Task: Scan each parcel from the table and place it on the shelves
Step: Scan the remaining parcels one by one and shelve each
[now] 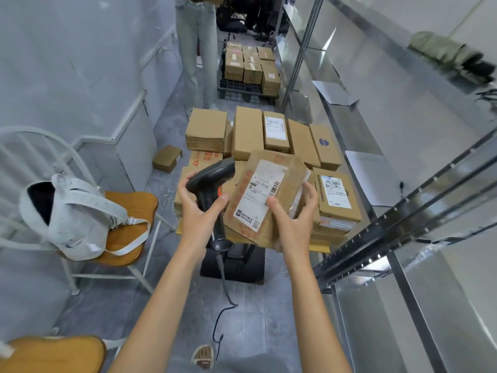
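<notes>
My left hand grips the handle of a black barcode scanner, whose head points right toward a brown cardboard parcel. My right hand holds that parcel from below, thumb on its white shipping label, label side tilted up. The parcel hangs just above a table stacked with several more cardboard parcels. Metal shelves run along the right side.
A chair with a grey bag stands at left. One small box lies on the floor. A person in jeans stands beyond the table beside a black crate of boxes. The scanner cable trails to the floor.
</notes>
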Demonstrator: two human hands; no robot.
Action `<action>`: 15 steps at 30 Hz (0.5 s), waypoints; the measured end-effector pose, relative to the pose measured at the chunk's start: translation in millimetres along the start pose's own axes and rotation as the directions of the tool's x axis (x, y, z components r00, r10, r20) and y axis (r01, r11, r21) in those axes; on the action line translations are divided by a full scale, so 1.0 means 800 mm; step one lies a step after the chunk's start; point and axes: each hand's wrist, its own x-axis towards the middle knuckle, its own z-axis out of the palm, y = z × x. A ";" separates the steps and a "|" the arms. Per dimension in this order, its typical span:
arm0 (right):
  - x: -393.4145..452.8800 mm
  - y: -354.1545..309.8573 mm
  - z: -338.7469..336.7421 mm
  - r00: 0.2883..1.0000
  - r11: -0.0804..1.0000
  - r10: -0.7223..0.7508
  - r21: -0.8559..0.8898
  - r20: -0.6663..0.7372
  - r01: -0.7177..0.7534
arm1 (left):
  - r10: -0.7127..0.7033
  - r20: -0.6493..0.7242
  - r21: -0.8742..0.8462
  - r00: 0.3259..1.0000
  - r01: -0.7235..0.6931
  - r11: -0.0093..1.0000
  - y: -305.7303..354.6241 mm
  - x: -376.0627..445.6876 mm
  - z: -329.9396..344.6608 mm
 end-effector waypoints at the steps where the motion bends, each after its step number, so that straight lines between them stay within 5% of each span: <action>1: 0.001 -0.001 0.000 1.000 1.000 -0.010 0.025 0.005 0.010 | -0.008 0.003 0.002 1.000 0.008 1.000 -0.002 0.001 -0.002; 9: 0.003 -0.004 0.011 0.999 0.995 -0.002 0.102 0.046 -0.003 | -0.120 0.010 -0.059 0.993 0.120 0.991 -0.006 0.016 -0.020; 15: -0.002 -0.003 0.021 0.935 0.968 0.153 -0.239 0.319 -0.077 | -0.121 -0.059 -0.141 0.991 0.112 0.984 -0.001 0.018 -0.021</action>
